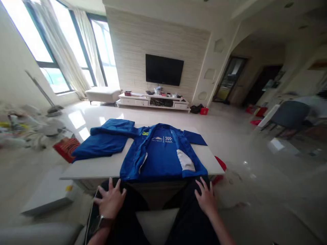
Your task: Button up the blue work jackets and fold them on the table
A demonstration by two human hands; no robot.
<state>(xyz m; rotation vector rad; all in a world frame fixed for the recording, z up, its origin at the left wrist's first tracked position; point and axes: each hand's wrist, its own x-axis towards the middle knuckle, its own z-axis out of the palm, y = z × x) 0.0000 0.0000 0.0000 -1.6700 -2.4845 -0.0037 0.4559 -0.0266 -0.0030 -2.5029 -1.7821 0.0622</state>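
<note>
My left hand (111, 199) rests on my left knee with its fingers spread, and a watch (102, 223) is on that wrist. On the other knee lies my right hand (206, 197), fingers also apart and holding nothing. Just beyond both hands, a blue jacket (160, 158) is spread on the white table (94, 169), its front open and its inside showing. Its hem reaches the table's near edge. A white patch (185, 160) shows at its right front. Folded blue cloth (104, 143) lies to the left, with the jacket's left sleeve stretched over it.
A red box (66, 149) and a white box (48, 194) stand on the floor at left. Something red (220, 164) sits by the table's right end. Farther back are a TV cabinet (135, 101), a white bench (102, 94) and a dark chair (291, 114).
</note>
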